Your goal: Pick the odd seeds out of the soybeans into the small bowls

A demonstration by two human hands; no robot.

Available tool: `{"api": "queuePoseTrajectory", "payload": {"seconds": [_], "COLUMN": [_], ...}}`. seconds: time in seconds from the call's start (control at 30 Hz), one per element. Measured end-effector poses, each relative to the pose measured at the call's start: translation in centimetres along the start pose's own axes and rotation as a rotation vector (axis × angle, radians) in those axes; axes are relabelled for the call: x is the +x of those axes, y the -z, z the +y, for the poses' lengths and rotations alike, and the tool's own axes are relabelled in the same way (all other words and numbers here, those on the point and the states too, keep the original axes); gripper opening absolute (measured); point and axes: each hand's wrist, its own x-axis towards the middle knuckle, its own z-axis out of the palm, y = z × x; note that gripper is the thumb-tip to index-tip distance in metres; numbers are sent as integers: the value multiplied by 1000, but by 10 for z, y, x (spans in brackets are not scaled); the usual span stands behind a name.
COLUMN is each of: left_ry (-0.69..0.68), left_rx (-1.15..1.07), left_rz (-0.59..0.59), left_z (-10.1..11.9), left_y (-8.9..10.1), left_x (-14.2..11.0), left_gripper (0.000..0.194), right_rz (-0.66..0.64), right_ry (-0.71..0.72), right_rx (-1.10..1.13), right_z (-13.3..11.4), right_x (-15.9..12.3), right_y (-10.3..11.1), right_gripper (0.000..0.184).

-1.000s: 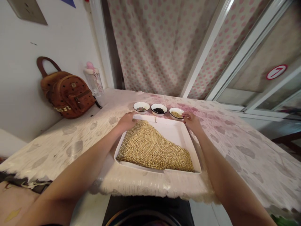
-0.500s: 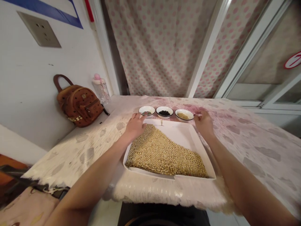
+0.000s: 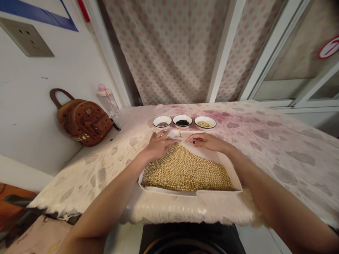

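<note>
A shallow white cardboard tray (image 3: 233, 169) lies on the table in front of me, holding a broad layer of soybeans (image 3: 186, 169). My left hand (image 3: 159, 145) is over the tray's far left corner, fingers spread and touching or just above the beans. My right hand (image 3: 205, 141) reaches over the far side of the tray, above its bare floor. Its fingers are loosely bent and apart. A small red spot shows at these fingers; whether it is a nail or a bean I cannot tell.
Behind the tray stand three white bowls: one with mixed reddish-grey bits (image 3: 162, 122), one with black beans (image 3: 182, 121), one with pale yellow beans (image 3: 205, 122). A brown backpack (image 3: 84, 121) and a clear bottle (image 3: 109, 102) stand at the left wall. Curtains hang behind the table.
My right hand has moved left from beside the right bowl to over the tray. My left hand has shifted slightly inward over the beans. The camera view has moved a little.
</note>
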Motion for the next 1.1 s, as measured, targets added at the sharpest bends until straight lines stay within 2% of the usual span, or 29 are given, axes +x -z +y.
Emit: {"api": "queuePoseTrajectory", "payload": {"seconds": [0.2,0.43,0.6,0.9,1.1], "left_ry": [-15,-21,-33,-39,-49], "left_rx": [-27,-3,9,-38,-50], "left_rz": [-40,81,102,146,148], "left_z": [1,-1,-4,-6,-5], "left_y": [-2,-5,-5,-7,-7], "left_x": [1,3,4,5,6], "left_gripper": [45,45,44,42,42], "right_rz": [-20,4,3,157,117], "right_ry": [0,73,113,76,193], "right_rx": [-153,-296,-360,-362,-271], "right_z": [-13,-10,-5,-7,-8], "right_x": [3,5,5,6,7], "right_y": [-17,-26,-29,-21,-23], "right_gripper": [45,51,50,33,40]}}
